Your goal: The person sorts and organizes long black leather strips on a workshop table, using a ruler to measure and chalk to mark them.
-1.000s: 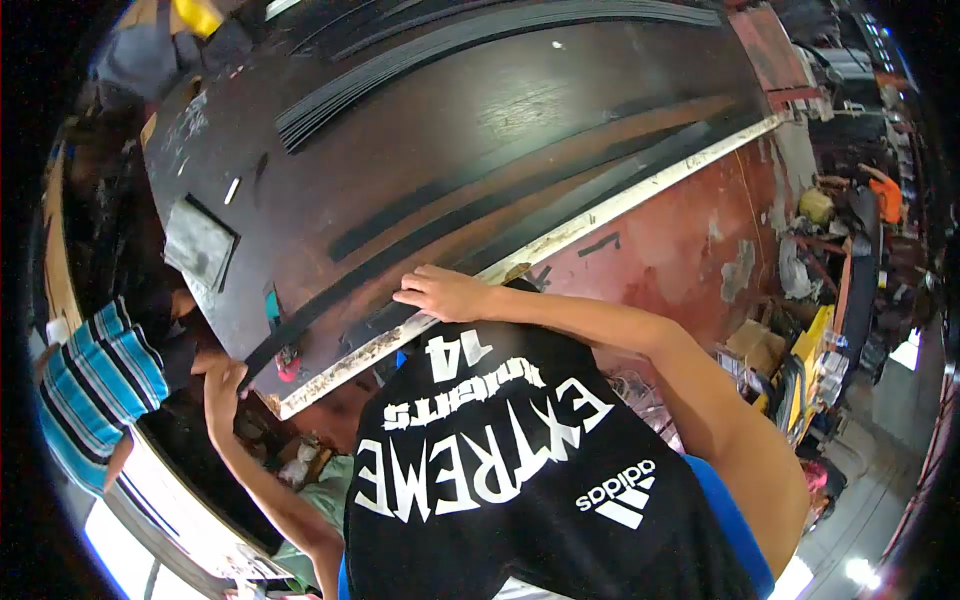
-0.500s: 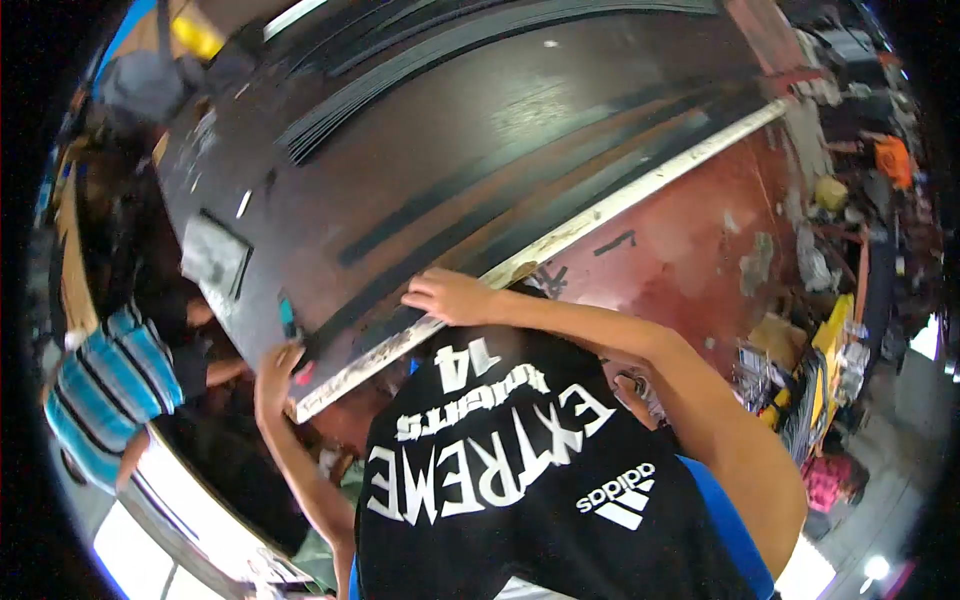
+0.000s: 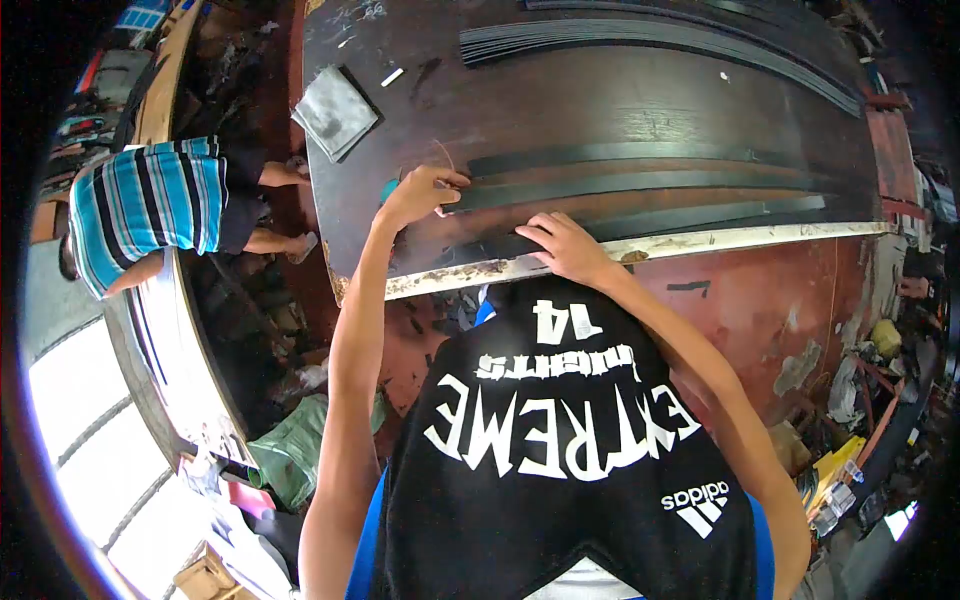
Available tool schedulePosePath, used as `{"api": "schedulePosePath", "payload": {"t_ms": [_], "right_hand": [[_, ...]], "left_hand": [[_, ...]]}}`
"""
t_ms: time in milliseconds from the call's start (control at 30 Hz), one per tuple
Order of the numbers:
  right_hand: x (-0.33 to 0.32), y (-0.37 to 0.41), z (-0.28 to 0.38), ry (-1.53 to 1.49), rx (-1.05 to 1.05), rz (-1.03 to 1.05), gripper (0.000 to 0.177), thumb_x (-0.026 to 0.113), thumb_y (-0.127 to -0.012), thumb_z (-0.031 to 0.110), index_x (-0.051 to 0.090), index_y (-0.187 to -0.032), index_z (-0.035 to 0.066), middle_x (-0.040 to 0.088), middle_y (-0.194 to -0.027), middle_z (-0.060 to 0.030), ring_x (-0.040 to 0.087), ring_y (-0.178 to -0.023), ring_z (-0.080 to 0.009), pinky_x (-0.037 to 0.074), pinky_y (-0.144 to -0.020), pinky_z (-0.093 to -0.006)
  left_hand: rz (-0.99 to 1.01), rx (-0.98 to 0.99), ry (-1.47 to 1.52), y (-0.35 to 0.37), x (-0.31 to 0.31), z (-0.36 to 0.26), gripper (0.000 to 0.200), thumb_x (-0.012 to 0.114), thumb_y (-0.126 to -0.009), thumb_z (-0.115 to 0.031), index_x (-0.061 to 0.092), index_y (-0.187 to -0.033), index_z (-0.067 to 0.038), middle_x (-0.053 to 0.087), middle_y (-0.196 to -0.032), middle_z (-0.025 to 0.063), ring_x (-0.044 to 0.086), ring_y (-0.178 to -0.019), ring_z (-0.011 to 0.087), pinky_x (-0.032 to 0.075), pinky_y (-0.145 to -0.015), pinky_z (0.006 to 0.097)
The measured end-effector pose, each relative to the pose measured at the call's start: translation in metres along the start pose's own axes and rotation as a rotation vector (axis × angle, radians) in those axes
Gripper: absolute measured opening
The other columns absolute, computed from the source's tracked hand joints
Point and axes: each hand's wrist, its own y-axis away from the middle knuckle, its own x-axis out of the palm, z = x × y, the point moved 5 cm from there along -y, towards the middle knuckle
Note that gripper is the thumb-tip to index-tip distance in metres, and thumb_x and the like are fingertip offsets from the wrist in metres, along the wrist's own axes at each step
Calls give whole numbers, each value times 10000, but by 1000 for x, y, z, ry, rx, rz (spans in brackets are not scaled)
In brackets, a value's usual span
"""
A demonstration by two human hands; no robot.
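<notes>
My left hand [image 3: 425, 195] is over the table, by the left end of a long dark strip [image 3: 640, 184]. Its fingers are curled and pressed together; whatever they grip is hidden. A teal object [image 3: 389, 189] shows partly behind that hand. My right hand [image 3: 570, 248] rests near the table's front edge, fingers stretched out and apart, by a nearer dark strip [image 3: 690, 217]. Another dark strip [image 3: 620, 156] lies farther back, roughly parallel to these.
The dark table [image 3: 560, 110] has a worn pale front edge [image 3: 740, 236]. A bundle of thin strips [image 3: 650, 40] lies at the back. A folded grey cloth [image 3: 335, 112] and a small white stick [image 3: 392, 77] are at left. A person in a striped shirt [image 3: 150, 205] bends beyond the table.
The view has turned, so the table edge appears more level. My left hand has moved from near the front corner to the strip's end. The right hand still rests near the edge.
</notes>
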Motion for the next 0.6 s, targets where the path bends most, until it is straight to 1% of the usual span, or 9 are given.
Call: {"api": "schedulePosePath", "payload": {"t_ms": [67,133,267,333,367,433,500,533,600], "right_hand": [[-1,1,2,30,-11,-20,495,745,-800,169,575,-1249,49,560,-1132,-115,555,-1034,-310,460,-931,-398],[-2,3,3,50,-21,-35,496,745,-805,180,577,-1253,50,560,-1137,-119,554,-1031,-311,461,-930,-398],[-3,3,5,24,60,-21,489,749,-815,215,598,-1244,35,564,-1152,-118,552,-1056,-320,457,-949,-409],[-8,4,8,16,84,-25,495,755,-812,225,604,-1241,30,566,-1155,-117,551,-1067,-324,456,-955,-415],[-12,6,9,32,103,-34,510,761,-808,240,607,-1245,27,568,-1165,-117,549,-1075,-329,454,-963,-420],[-15,10,9,46,116,-38,527,767,-803,256,610,-1249,24,570,-1176,-117,548,-1083,-333,453,-970,-425],[-19,16,6,58,161,-80,548,774,-795,273,617,-1262,32,573,-1212,-121,546,-1111,-339,450,-988,-427],[-21,18,6,94,185,-81,531,770,-801,277,632,-1252,32,575,-1236,-119,542,-1146,-338,446,-1007,-424],[-25,22,5,81,186,-85,515,766,-806,269,638,-1245,32,578,-1238,-119,540,-1157,-338,445,-1011,-424]], "left_hand": [[-41,45,-10,2,5,0,352,649,-825,-32,707,-1172,-17,708,-982,135,703,-740,193,587,-645,303],[-176,156,16,7,3,-4,325,642,-819,-11,708,-1138,-2,706,-976,134,706,-718,193,585,-640,308],[-155,79,-52,15,-5,-5,276,626,-829,-1,703,-1094,15,704,-946,132,704,-698,179,571,-636,308],[-195,89,-30,14,-7,-1,251,620,-828,2,698,-1066,21,698,-879,125,700,-666,167,548,-632,299],[-200,88,-29,13,-8,1,251,620,-828,2,698,-1066,21,698,-879,125,700,-666,167,548,-632,299],[-206,100,79,15,-10,2,257,601,-829,8,701,-1066,21,686,-810,115,692,-652,159,533,-634,292],[-217,126,78,20,-12,-8,261,589,-827,12,702,-1062,22,684,-795,112,687,-654,156,532,-634,296],[-223,158,73,22,-12,-15,265,578,-825,16,704,-1058,22,681,-781,109,683,-656,153,531,-633,299],[-233,182,50,21,-10,-14,259,584,-831,10,706,-1060,21,683,-782,108,677,-658,149,531,-632,300]]}}
